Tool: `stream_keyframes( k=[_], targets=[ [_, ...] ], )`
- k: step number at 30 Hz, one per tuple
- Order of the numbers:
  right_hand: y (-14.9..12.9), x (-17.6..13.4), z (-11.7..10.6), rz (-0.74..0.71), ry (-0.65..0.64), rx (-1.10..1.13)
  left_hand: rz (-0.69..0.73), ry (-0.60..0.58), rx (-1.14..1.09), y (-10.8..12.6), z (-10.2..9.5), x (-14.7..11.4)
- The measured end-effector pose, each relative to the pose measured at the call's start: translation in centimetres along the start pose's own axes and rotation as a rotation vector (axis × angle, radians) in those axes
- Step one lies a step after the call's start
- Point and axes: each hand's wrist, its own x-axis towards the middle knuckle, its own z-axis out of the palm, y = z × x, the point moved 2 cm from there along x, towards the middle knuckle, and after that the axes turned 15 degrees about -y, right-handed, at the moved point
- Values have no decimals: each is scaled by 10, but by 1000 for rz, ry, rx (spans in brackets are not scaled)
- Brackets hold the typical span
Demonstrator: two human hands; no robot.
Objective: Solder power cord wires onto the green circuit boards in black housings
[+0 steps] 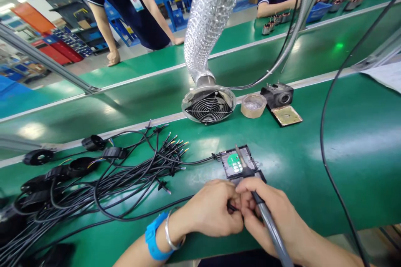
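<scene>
My left hand (216, 208) is closed, its fingertips pinched against those of my right hand. A black cable (175, 205) runs into it from the left, and a dark bit of it shows between the fingers. In my right hand (275, 212) lies a soldering iron (271, 225), its tip pointing away from me over a small green circuit board (234, 161). Whether the tip touches the board I cannot tell. The board sits in a black square frame (250, 156), which a second black cable (200, 161) meets from the left. My fingers hide the cable's end.
A heap of black cables (125, 187) with stripped ends and round black housings (83, 167) covers the left. Beyond the frame stand a fume fan (209, 107) on a foil duct (208, 21), a tape roll (253, 106) and an iron stand (278, 96). Two people are across the bench.
</scene>
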Motion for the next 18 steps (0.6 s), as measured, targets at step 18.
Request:
stream_keyframes(
  k=[18],
  targets=[
    [22,12,-24,-46,116,-151,322,248,147,-22,-15,-3]
  ],
)
